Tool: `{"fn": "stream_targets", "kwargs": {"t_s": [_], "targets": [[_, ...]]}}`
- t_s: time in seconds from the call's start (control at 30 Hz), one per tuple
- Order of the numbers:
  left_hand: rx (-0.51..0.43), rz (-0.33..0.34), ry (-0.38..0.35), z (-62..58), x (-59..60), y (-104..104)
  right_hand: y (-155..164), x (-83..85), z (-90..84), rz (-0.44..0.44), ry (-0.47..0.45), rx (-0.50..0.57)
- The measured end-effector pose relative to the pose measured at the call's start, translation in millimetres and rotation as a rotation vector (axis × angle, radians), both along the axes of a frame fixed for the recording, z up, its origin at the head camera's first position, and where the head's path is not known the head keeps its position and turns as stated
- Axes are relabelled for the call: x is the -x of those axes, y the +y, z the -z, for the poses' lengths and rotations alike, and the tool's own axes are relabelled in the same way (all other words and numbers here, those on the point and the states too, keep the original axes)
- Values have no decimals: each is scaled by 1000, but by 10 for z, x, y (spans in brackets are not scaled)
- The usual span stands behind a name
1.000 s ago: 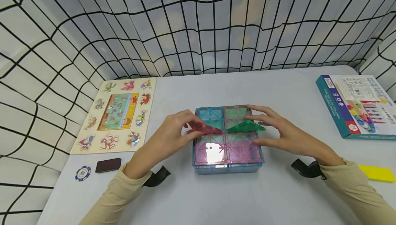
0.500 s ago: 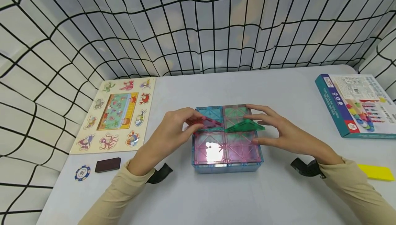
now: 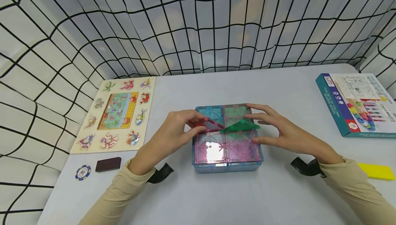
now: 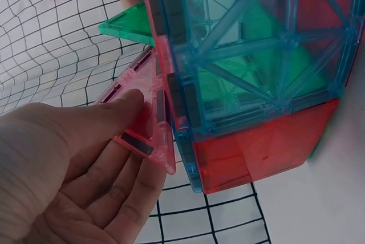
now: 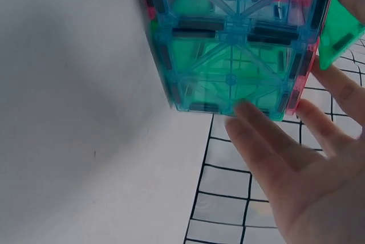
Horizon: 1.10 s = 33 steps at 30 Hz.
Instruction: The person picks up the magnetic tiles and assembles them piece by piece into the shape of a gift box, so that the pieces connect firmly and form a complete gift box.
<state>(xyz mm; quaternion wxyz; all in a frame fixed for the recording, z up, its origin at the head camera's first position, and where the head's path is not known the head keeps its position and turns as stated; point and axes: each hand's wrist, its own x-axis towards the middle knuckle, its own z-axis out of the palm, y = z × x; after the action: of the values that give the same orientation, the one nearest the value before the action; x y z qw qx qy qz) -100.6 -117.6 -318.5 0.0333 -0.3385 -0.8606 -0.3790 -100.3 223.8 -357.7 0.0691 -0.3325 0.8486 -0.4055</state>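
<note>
A low block of see-through magnetic tiles stands mid-table, its top made of blue, green-pink and pink squares. My left hand pinches a pink triangular magnetic tile between thumb and fingers, tilted up over the block's top left. A green triangular magnetic tile stands raised on the top, its left tip meeting the pink one. My right hand rests against the block's right side with fingers spread. In the right wrist view its fingertips lie along the block's edge. The pink tile's far edge is partly hidden by my left fingers.
On the left lies a sea-animal puzzle board, with a dark brown block and a poker chip in front. A boxed toy and a yellow block are at the right. Black netting surrounds the table.
The pink triangle was raised from a lower position and now leans towards the green one. The green triangle has shifted slightly left. My right hand has stayed almost still.
</note>
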Motion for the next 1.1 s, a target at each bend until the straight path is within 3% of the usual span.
{"fn": "stream_targets", "kwargs": {"t_s": [0.23, 0.33, 0.67, 1.1], "targets": [[23, -4, -3, -8, -9, -13, -112, -51, -25, 75, 277, 63], [32, -15, -3, -26, -23, -36, -123, -50, -52, 93, 340, 102], [22, -14, 4, -31, -23, -55, -89, -62, -61, 159, 315, 89], [39, -2, -21, 3, -25, -39, -101, -31, -56, 88, 288, 84]]}}
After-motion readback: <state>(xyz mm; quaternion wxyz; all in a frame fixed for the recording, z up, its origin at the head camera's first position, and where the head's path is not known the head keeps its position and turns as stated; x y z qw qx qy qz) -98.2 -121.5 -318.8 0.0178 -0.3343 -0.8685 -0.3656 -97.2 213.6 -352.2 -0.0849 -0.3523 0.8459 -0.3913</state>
